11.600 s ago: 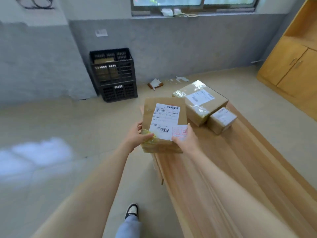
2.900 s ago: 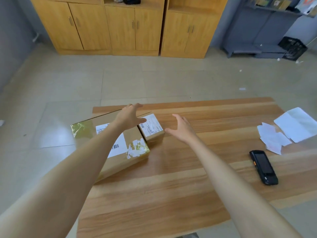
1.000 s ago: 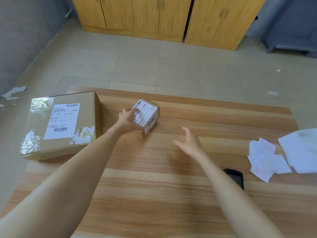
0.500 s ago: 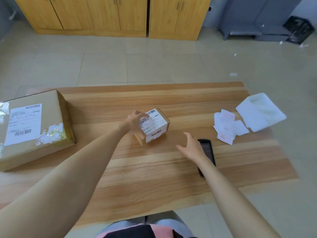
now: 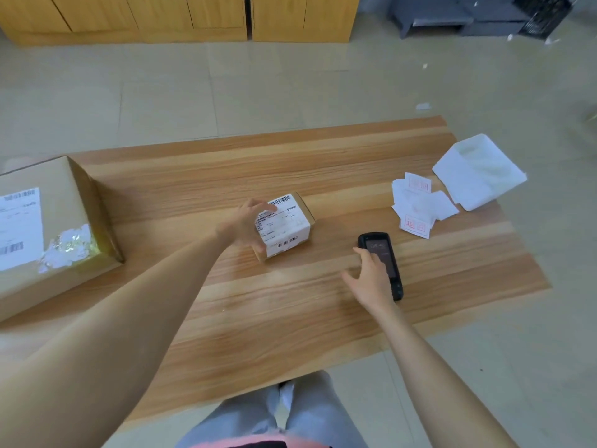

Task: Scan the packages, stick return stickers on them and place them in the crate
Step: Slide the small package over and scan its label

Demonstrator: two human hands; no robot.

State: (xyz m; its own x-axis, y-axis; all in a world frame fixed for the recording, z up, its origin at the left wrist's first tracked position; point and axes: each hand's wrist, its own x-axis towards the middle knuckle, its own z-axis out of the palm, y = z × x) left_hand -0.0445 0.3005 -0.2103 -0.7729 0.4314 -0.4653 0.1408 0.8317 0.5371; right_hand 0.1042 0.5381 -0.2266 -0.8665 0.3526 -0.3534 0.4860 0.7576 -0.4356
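The small package (image 5: 286, 226) stands on the wooden table (image 5: 290, 318), near its middle, with the white label and barcodes facing up. The left hand (image 5: 245, 227) grips it from the left end: the fingers curl over the top far edge and the thumb presses at the near corner. To the right of it, a little apart, the black scanner (image 5: 374, 245) lies flat with the screen up. The right hand (image 5: 371, 281) rests over the lower part of the scanner with fingers stretched and lightly spread, the fingertips touching its left edge and the thumb held apart to the left; it does not close around it. The return stickers (image 5: 416, 205) lie in a loose pile further right, next to a white bag (image 5: 478, 171). The large package (image 5: 48, 221) sits at the left end of the table. A black crate (image 5: 542, 14) stands on the floor far away, top right.
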